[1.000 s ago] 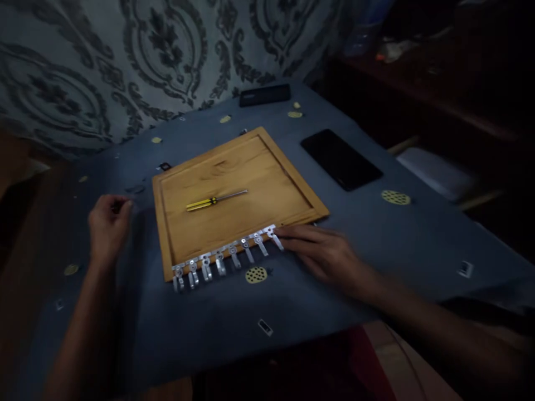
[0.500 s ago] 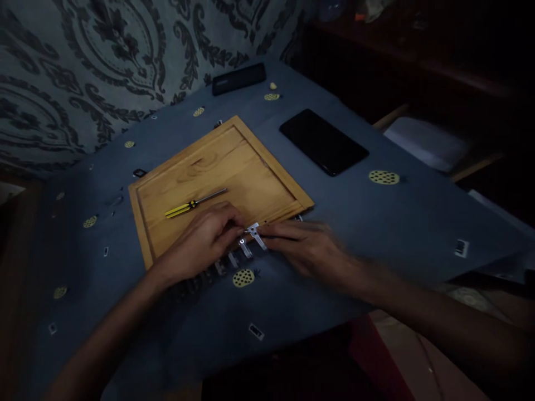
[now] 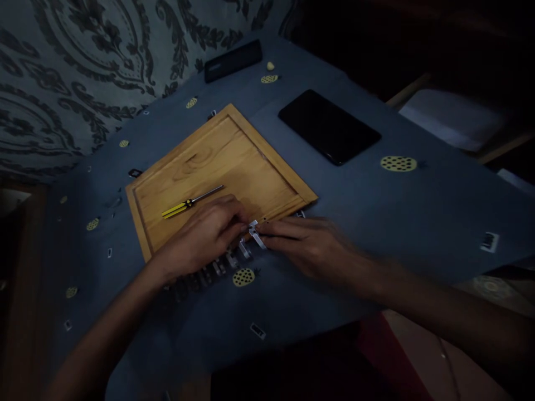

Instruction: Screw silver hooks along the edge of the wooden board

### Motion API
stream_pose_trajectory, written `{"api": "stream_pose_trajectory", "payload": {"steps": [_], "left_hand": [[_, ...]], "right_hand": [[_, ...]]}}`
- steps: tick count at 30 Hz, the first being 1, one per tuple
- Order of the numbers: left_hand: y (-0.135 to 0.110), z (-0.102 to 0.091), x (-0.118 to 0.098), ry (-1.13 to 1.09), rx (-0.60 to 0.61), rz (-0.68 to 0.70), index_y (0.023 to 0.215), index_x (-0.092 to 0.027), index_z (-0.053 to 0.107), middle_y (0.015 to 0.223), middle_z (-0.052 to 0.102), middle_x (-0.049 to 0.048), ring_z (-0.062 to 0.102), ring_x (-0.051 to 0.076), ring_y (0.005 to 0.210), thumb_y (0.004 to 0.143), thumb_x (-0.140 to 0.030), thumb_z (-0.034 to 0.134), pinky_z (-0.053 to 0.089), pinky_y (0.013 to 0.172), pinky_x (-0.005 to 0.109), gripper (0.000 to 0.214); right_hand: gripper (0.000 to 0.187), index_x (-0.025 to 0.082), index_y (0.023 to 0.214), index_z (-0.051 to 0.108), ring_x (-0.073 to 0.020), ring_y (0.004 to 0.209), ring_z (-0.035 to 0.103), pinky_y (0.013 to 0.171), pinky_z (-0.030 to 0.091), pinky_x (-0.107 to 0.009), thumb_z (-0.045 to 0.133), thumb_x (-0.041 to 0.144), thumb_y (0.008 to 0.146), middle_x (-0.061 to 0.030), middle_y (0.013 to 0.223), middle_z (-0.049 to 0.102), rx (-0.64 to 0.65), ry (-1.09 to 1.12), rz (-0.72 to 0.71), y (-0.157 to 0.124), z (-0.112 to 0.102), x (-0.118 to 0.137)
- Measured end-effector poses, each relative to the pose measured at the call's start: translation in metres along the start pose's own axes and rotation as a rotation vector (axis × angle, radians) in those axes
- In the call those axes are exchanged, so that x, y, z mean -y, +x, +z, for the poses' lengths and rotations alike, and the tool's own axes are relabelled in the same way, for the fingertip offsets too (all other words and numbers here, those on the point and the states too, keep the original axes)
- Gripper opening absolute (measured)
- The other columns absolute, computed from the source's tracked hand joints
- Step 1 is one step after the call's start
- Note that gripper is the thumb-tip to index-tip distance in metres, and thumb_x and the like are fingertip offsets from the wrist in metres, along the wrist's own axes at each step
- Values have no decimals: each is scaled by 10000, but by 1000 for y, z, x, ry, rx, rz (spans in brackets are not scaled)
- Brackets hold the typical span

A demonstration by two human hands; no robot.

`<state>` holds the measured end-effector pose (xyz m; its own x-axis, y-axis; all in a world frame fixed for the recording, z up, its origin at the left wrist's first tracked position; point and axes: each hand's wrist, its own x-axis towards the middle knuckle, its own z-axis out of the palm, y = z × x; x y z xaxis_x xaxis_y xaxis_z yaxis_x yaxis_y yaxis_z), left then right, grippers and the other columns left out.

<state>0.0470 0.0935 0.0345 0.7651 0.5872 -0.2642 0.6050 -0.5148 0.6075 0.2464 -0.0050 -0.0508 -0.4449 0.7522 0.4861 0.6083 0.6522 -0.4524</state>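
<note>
A framed wooden board [image 3: 200,161] lies on the blue tablecloth, with a yellow and black screwdriver [image 3: 190,202] resting on it. Along its near edge sits a row of small metal hooks [image 3: 229,259], partly covered by my left hand. At the right end of that row is a T-shaped metal hook [image 3: 257,236]. My right hand [image 3: 311,242] is closed with its fingertips on this hook against the board's edge. From the other side, my left hand [image 3: 209,231] pinches at the hook's top; what its fingertips hold is too small to make out.
A black phone [image 3: 329,127] lies right of the board, and a dark phone case [image 3: 234,61] is by the patterned wall. A small pale lump [image 3: 270,65] sits near the case. The table's near edge runs below my hands. The light is dim.
The view has shifted a little. Both hands stay at the same metal hook, the left fingertips slightly closer over its top. The board and screwdriver keep their places.
</note>
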Motion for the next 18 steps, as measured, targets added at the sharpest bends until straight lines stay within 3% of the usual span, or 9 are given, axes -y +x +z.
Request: {"api": "stream_pose_trajectory", "payload": {"steps": [5,12,18], "left_hand": [[1,0,-1,34,8,6,857,-167,612,858,616,14,584,168,819,947,-190,549,430,730,309,112],[3,-2,-4,117,41,24,855,-165,609,858,604,15,577,166,805,948,-168,532,422,714,308,121],[7,-5,-12,229,112,-15,845,-160,597,874,598,33,568,183,805,962,-185,504,432,717,328,152]], "right_hand": [[420,199,1179,716,-186,1018,749,875,645,-312,493,-15,895,-55,1214,754,67,-15,2,0,-2,-1],[366,156,1081,722,-195,922,763,803,659,-318,467,-17,886,-75,1121,774,17,0,-31,2,-2,-2],[402,215,1166,713,-175,986,742,851,636,-296,505,-2,899,-45,1120,765,85,52,26,-1,-2,-4]]}}
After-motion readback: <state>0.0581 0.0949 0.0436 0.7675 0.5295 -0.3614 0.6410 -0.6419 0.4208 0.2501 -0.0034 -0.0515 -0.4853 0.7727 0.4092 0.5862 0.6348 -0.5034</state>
